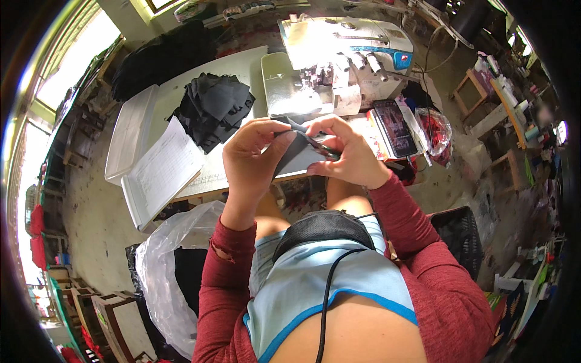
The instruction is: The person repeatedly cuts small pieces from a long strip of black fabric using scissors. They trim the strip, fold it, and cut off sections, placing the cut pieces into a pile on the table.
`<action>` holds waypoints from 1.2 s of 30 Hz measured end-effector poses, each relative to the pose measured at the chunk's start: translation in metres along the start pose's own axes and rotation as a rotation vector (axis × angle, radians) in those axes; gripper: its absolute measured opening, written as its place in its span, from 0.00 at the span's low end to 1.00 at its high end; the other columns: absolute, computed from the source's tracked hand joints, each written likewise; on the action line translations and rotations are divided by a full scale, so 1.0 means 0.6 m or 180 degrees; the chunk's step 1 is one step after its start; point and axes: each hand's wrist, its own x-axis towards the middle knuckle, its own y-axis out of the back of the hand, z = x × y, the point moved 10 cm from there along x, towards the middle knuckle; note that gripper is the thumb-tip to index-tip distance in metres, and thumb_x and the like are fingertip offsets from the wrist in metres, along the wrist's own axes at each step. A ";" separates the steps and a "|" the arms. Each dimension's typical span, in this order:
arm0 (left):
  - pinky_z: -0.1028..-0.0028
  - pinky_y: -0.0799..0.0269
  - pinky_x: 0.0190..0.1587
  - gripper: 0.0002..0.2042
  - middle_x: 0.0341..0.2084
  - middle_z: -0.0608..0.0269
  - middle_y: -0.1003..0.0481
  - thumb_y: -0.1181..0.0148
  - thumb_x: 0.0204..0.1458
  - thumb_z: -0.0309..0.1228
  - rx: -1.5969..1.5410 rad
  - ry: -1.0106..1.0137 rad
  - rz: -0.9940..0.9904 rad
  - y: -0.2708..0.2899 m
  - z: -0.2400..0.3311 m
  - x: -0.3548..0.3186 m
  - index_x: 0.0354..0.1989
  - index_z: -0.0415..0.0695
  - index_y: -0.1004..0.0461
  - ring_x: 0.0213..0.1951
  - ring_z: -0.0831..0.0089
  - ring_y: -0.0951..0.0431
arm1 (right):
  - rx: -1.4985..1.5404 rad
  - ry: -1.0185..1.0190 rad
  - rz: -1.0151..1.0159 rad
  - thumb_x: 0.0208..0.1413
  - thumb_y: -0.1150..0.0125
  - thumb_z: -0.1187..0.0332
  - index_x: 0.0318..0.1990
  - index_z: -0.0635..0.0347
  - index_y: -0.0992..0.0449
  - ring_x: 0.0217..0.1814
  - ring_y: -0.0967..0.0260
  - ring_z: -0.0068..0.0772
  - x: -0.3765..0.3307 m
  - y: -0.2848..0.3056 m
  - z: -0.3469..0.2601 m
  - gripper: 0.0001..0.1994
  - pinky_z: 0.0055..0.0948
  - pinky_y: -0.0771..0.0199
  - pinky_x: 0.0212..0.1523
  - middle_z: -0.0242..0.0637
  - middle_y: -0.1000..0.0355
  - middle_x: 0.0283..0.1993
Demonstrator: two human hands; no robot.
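My left hand and my right hand are raised together in front of me, both pinching a small dark grey piece of fabric. The right hand also grips small dark scissors against the cloth. The hands hover over the near edge of the white sewing table. A pile of black fabric pieces lies on the table to the left of my hands. Behind the hands stands a white sewing machine.
An open ruled notebook lies at the table's left front. A smartphone rests right of the machine. A clear plastic bag with dark cloth sits on the floor at my left. A black crate stands at my right.
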 end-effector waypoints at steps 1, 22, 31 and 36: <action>0.85 0.32 0.36 0.08 0.30 0.67 0.25 0.36 0.46 0.19 -0.0103 0.0010 0.0006 -0.001 -0.003 0.002 0.35 0.38 0.24 0.32 0.85 0.27 | 0.0300 0.0045 0.0170 0.41 0.29 0.75 0.45 0.56 0.29 0.43 0.31 0.19 -0.003 -0.005 0.012 0.21 0.20 0.30 0.42 0.31 0.30 0.45; 0.82 0.28 0.40 0.06 0.32 0.63 0.24 0.37 0.46 0.16 -0.0466 0.0286 0.0148 -0.003 -0.020 -0.017 0.33 0.35 0.25 0.34 0.80 0.25 | 0.0555 -0.0392 0.1109 0.49 0.32 0.69 0.32 0.61 0.22 0.26 0.41 0.09 -0.014 0.037 0.046 0.07 0.12 0.43 0.26 0.22 0.31 0.26; 0.83 0.29 0.39 0.06 0.29 0.65 0.23 0.35 0.45 0.18 -0.0478 0.0302 0.0447 0.016 -0.033 -0.027 0.32 0.36 0.25 0.33 0.82 0.25 | 0.0452 -0.0280 0.1313 0.46 0.29 0.65 0.27 0.59 0.21 0.22 0.51 0.05 -0.007 0.032 0.045 0.08 0.11 0.54 0.20 0.15 0.39 0.20; 0.82 0.30 0.37 0.06 0.28 0.66 0.24 0.36 0.47 0.19 -0.0362 0.0361 0.0581 0.030 -0.047 -0.029 0.32 0.37 0.27 0.32 0.83 0.25 | 0.0242 -0.0235 0.1330 0.45 0.29 0.66 0.26 0.59 0.22 0.22 0.47 0.07 0.005 0.024 0.047 0.09 0.12 0.49 0.21 0.17 0.35 0.20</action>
